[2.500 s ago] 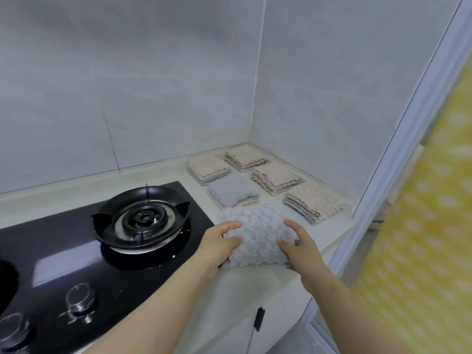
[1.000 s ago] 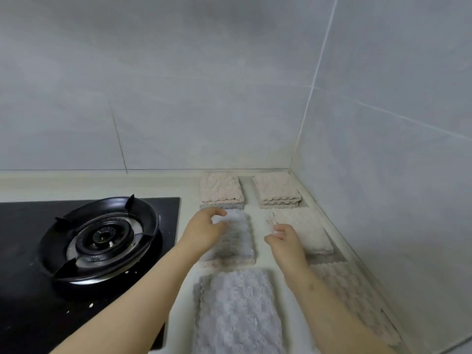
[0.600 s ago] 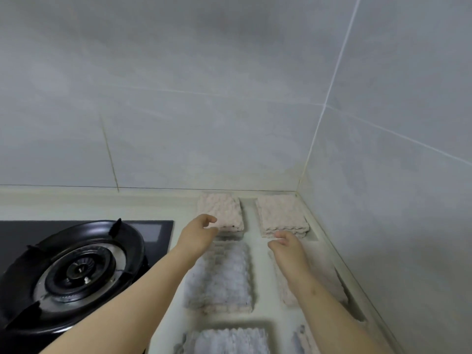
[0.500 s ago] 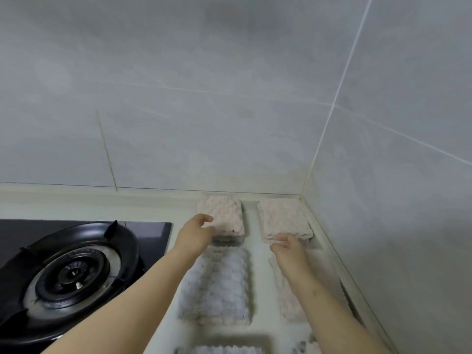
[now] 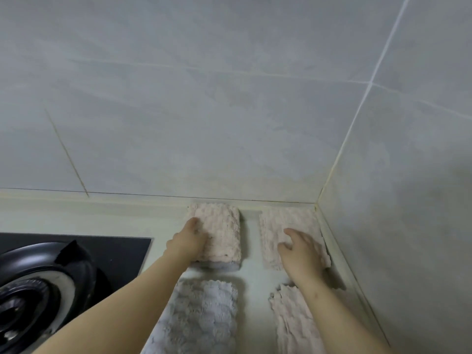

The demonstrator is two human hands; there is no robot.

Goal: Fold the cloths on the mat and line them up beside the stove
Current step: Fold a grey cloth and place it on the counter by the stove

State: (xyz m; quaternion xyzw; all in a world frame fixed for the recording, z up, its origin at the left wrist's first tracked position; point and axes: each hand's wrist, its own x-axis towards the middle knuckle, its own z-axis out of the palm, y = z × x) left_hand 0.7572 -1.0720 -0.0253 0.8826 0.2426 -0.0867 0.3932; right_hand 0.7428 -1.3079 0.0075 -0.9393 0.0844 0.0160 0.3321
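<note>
left hand (image 5: 187, 242): on the left part of the back-left pink cloth (image 5: 222, 231), fingers bent over its left edge. We cannot tell if they pinch it or only press.
right hand (image 5: 300, 252): palm down on the back-right pink cloth (image 5: 286, 221), fingers straight and spread, pressing its near half, gripping nothing.
back-left pink cloth: folded, at the back edge of the countertop (image 5: 251, 279), just right of the gas hob (image 5: 115, 249). A grey layer shows under its near edge.
back-right pink cloth: folded, in the countertop's back-right corner, close against the right-hand wall, with a narrow gap to its neighbour.
grey cloth (image 5: 204, 315): folded, second row, just in front of the back-left one and apart from it. The left forearm crosses its left side.
front-right pink cloth (image 5: 288, 320): second row, in front of the back-right one, partly hidden by the right forearm.
gas hob: black glass on the countertop's left part, burner (image 5: 30, 290) cut off at the view's lower left.
delta vs 0.5 s ago: we see both hands further back. The left was at the near-left corner of its cloth and is now up along the left edge. The right had only fingertips at the near edge of its cloth, and now the whole hand lies on top.
delta vs 2.5 s ago: both hands were on a grey cloth at the countertop's front edge. That spot is now out of view.
</note>
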